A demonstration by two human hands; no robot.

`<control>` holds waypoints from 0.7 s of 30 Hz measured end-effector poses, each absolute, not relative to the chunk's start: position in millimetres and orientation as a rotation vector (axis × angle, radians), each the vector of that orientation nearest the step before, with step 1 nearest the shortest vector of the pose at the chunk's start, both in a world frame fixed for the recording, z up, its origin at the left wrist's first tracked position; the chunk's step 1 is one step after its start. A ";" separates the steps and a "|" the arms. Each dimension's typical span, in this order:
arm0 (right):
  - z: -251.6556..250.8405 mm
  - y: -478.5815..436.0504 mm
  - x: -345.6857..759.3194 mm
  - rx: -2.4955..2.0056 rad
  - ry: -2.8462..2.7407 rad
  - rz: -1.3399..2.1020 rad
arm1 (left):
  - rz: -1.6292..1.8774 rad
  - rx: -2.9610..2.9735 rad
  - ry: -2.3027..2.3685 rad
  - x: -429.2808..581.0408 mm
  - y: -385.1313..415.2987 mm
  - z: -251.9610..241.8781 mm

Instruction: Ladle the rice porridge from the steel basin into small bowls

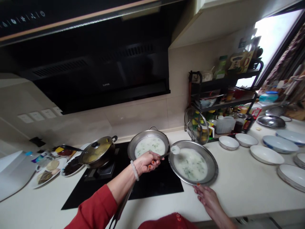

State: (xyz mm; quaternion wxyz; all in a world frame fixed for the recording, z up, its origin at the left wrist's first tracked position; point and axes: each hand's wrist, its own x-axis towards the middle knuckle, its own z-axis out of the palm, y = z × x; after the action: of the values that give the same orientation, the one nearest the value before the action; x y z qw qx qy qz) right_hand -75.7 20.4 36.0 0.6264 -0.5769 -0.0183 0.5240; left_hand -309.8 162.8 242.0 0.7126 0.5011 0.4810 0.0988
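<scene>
near, lower right: my right hand (207,196) touches steel plate (213,167) at near rim, grip unclear | centre: left hand (149,162) clenched on spoon (175,149), handle lying left-right, bowl over plate's far-left edge | beyond, left: soup pan (133,143)

On hob (154,186), pot (97,153) at 9 o'clock of pan (132,145). On bench (238,189), plate (212,166) at 4 o'clock of pan, spoon (175,149) over its 10 o'clock rim; bowls (265,155) at 3, rack (224,82) at 1.
</scene>
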 end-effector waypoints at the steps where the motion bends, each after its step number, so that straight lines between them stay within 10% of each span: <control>1: 35.7 20.5 -75.7 -1.321 -0.041 1.202 | 0.188 1.210 1.104 -302.4 160.0 237.9; 21: 35.6 21.8 -76.2 -1.309 0.001 1.199 | 0.453 1.982 1.360 -312.0 163.4 206.9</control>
State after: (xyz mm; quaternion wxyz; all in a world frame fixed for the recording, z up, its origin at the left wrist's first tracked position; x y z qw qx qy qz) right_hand -76.2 21.8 35.6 0.6313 -0.5719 0.0005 0.5238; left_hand -312.0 163.4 206.9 0.3410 0.7617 0.5227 0.1741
